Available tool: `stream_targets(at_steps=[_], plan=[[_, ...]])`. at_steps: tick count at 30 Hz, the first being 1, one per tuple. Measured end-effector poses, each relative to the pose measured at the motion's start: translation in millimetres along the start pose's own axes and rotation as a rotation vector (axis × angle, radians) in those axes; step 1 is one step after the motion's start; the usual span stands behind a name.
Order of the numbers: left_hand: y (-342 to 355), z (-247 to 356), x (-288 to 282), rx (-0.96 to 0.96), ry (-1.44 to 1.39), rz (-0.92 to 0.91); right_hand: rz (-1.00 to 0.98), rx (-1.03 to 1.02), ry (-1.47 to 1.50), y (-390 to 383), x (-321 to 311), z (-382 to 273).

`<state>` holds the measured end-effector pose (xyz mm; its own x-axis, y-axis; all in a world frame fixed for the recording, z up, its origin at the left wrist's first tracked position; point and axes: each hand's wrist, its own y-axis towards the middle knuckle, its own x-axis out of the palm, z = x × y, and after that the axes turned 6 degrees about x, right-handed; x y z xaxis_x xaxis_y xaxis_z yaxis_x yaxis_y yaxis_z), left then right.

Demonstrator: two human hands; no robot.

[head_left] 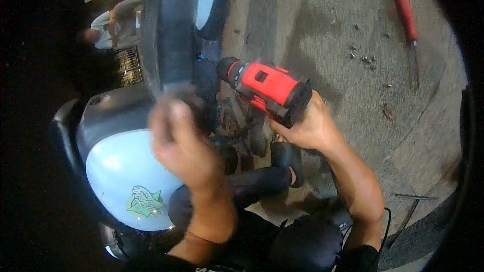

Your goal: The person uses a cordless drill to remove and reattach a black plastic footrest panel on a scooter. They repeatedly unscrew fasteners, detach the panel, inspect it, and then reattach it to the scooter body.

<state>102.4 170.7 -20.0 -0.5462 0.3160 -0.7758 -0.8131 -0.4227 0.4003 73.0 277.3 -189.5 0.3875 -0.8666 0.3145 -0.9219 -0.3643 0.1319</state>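
The red-and-black power drill (269, 84) lies directly ahead of the right hand (311, 121), chuck pointing forward-left toward the dark vehicle panel (176, 35). The right hand is wrapped around the rear of the tool; the handle itself is mostly hidden. The left hand (176, 136), left of the drill, is blurred with its fingers bent; whether it pinches anything cannot be told.

Handling: expect a fairly heavy, rigid body, probably nose-heavy if held far back. Grasp the handle firmly; support the casing behind the chuck if needed. Keep fingers off the chuck and the slim bit (209, 61). The smooth red casing may slip under sweaty palms.
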Motion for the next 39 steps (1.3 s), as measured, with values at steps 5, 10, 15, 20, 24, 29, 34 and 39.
stream_targets(at_steps=[5, 10, 15, 20, 24, 29, 34, 39], plan=[[102, -32, -12, 0.299, 0.744, -0.261, 0.052, 0.054, 0.042, -18, 17, -13], [101, -59, -24, 0.229, 0.847, -0.355, 0.048, 0.063, 0.072, -17, 20, -11], [101, -54, -25, 0.223, 0.820, -0.364, 0.035, 0.070, 0.031, -17, 18, -13], [104, -65, -28, 0.140, 0.649, -0.444, 0.031, 0.079, 0.063, -14, 17, -11], [103, -58, -24, 0.227, 0.834, -0.448, 0.031, 0.081, 0.025, -17, 19, -9], [101, -61, -31, 0.270, 0.760, -0.515, -0.022, 0.131, 0.031, -11, 16, -24], [103, -65, -33, 0.105, 0.503, -0.568, -0.032, 0.225, 0.089, -5, 5, -34], [103, -68, -33, 0.248, 0.654, -0.564, -0.085, 0.418, 0.288, 8, -5, -43]])
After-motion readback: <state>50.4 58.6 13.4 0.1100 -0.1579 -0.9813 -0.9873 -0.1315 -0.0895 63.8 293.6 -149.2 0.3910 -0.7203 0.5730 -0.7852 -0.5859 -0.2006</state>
